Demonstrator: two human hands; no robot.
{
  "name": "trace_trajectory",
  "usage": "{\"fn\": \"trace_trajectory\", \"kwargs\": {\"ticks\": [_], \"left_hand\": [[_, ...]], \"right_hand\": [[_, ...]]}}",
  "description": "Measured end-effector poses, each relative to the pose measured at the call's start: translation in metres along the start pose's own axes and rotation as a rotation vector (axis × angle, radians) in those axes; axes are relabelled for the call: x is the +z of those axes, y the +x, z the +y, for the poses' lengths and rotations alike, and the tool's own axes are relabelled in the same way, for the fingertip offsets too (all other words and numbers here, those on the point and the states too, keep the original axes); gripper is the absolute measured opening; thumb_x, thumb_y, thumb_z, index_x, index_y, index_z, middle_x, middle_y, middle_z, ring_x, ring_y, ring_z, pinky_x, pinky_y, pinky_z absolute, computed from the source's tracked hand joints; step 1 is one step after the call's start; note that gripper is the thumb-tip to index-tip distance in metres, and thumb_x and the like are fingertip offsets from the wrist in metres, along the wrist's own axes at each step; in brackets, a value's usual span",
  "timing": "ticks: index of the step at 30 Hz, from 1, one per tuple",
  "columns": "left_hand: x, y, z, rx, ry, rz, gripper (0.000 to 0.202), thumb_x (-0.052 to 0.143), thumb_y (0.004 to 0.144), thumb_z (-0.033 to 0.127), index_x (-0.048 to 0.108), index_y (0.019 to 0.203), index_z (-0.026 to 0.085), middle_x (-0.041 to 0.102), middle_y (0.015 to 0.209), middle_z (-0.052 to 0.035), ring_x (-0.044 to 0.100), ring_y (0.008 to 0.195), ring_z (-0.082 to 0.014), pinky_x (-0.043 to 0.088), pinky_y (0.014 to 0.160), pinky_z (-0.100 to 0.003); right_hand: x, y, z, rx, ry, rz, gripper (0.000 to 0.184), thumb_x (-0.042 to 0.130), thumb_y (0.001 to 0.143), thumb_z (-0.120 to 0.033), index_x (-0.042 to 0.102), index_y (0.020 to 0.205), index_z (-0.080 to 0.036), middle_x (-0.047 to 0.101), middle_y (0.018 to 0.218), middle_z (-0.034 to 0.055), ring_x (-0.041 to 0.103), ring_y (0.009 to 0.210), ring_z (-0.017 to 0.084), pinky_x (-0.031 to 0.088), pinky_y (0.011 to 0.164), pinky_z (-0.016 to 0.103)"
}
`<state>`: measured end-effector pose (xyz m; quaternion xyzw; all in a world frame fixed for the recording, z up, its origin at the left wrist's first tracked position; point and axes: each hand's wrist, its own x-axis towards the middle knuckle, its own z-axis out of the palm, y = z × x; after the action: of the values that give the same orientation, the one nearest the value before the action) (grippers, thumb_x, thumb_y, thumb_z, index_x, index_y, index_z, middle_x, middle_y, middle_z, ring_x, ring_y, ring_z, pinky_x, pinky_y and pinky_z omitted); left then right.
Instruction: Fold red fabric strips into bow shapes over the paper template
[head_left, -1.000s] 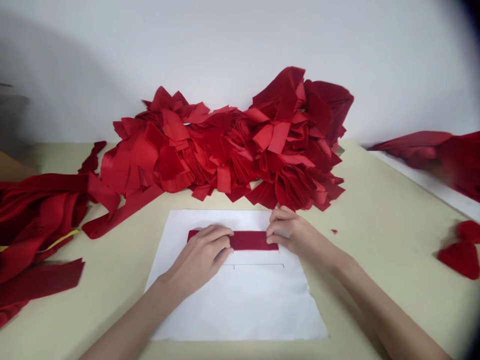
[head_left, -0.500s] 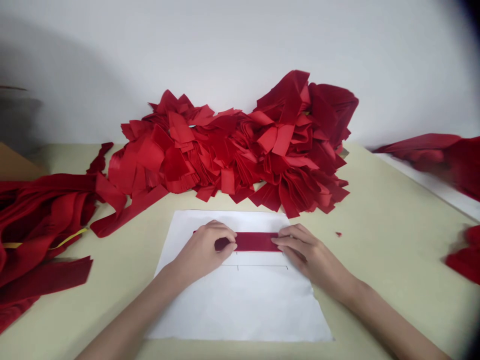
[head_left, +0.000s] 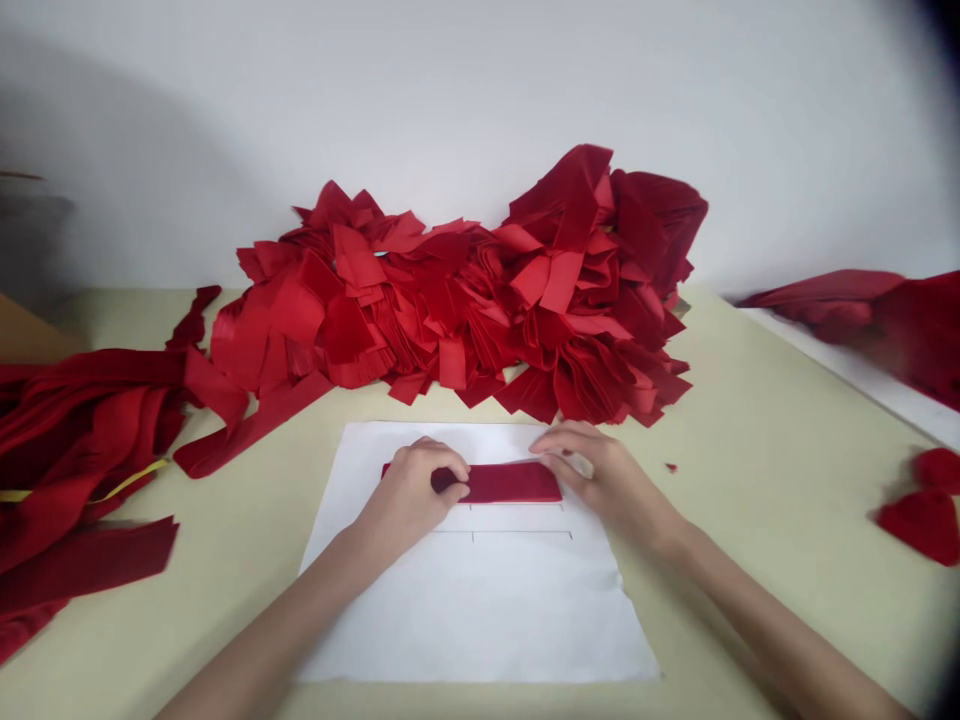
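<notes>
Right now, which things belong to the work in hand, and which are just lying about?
In use:
flat dark red fabric strip
white, line-marked paper sheet

Apparently lying about:
large heap of red fabric pieces
long red fabric strips
tiny red scrap

both forearms (head_left: pixel 277 615) aslant inward, left grip (head_left: pixel 412 490) in a palm-down curl, right grip (head_left: pixel 600 478) loosely bent
</notes>
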<state>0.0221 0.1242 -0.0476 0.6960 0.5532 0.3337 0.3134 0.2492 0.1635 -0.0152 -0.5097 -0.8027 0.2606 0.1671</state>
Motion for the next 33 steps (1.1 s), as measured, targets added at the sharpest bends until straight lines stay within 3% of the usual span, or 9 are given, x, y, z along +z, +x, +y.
{"fn": "trace_trajectory", "kwargs": {"ticks": [3,9,15,20,24,27,33], "left_hand": [[0.001,0.000,-0.001,0.018,-0.003,-0.004,0.017,0.063,0.069,0.005,0.067,0.068,0.021,0.069,0.082,0.0014,0.061,0.085,-0.0157,0.049,0.079,-0.030],[0.001,0.000,0.000,0.034,0.030,-0.019,0.019,0.060,0.070,0.003,0.067,0.068,0.021,0.070,0.083,0.0025,0.060,0.086,-0.0151,0.047,0.081,-0.028],[-0.002,0.001,0.010,-0.030,0.140,-0.048,0.018,0.054,0.073,0.008,0.067,0.071,0.022,0.067,0.080,-0.0004,0.060,0.081,-0.0175,0.047,0.077,-0.031],[-0.005,0.010,0.015,-0.107,0.221,-0.089,0.010,0.059,0.068,0.012,0.063,0.068,0.022,0.065,0.079,-0.0008,0.059,0.073,-0.0184,0.046,0.069,-0.033],[-0.006,0.017,0.018,-0.121,0.255,-0.151,0.009,0.061,0.068,0.015,0.058,0.063,0.021,0.063,0.075,0.0003,0.058,0.070,-0.0181,0.044,0.066,-0.032],[-0.005,0.019,0.020,-0.119,0.276,-0.177,0.010,0.057,0.069,0.013,0.053,0.065,0.020,0.061,0.079,-0.0010,0.058,0.075,-0.0193,0.044,0.067,-0.032],[-0.008,0.022,0.017,-0.115,0.292,-0.187,0.018,0.059,0.067,0.018,0.048,0.081,0.020,0.059,0.092,-0.0052,0.053,0.094,-0.0255,0.044,0.074,-0.036]], "right_hand": [[0.016,0.011,-0.023,-0.079,-0.045,-0.090,0.022,0.044,0.086,-0.030,0.066,0.085,-0.024,0.064,0.092,-0.0005,0.053,0.089,0.010,0.041,0.087,0.027],[0.033,0.030,-0.046,-0.090,-0.245,-0.204,0.018,0.047,0.079,-0.019,0.064,0.074,-0.020,0.063,0.081,0.0009,0.051,0.081,0.010,0.037,0.075,0.023],[0.026,0.042,-0.051,-0.087,-0.320,-0.275,0.013,0.050,0.072,-0.017,0.063,0.070,-0.020,0.063,0.078,0.0005,0.051,0.078,0.010,0.029,0.064,0.021],[0.025,0.045,-0.051,-0.090,-0.322,-0.301,0.012,0.053,0.071,-0.016,0.065,0.071,-0.019,0.063,0.078,0.0014,0.053,0.085,0.011,0.027,0.064,0.021],[0.027,0.043,-0.048,-0.088,-0.299,-0.301,0.009,0.055,0.073,-0.021,0.064,0.071,-0.019,0.063,0.077,-0.0011,0.051,0.076,0.008,0.025,0.060,0.020],[0.028,0.042,-0.047,-0.093,-0.278,-0.301,0.010,0.055,0.074,-0.024,0.063,0.071,-0.018,0.063,0.077,-0.0011,0.050,0.077,0.008,0.027,0.061,0.020],[0.027,0.043,-0.050,-0.139,-0.242,-0.326,0.005,0.055,0.071,-0.016,0.058,0.067,-0.014,0.061,0.075,-0.0003,0.049,0.078,0.008,0.031,0.071,0.021]]}}
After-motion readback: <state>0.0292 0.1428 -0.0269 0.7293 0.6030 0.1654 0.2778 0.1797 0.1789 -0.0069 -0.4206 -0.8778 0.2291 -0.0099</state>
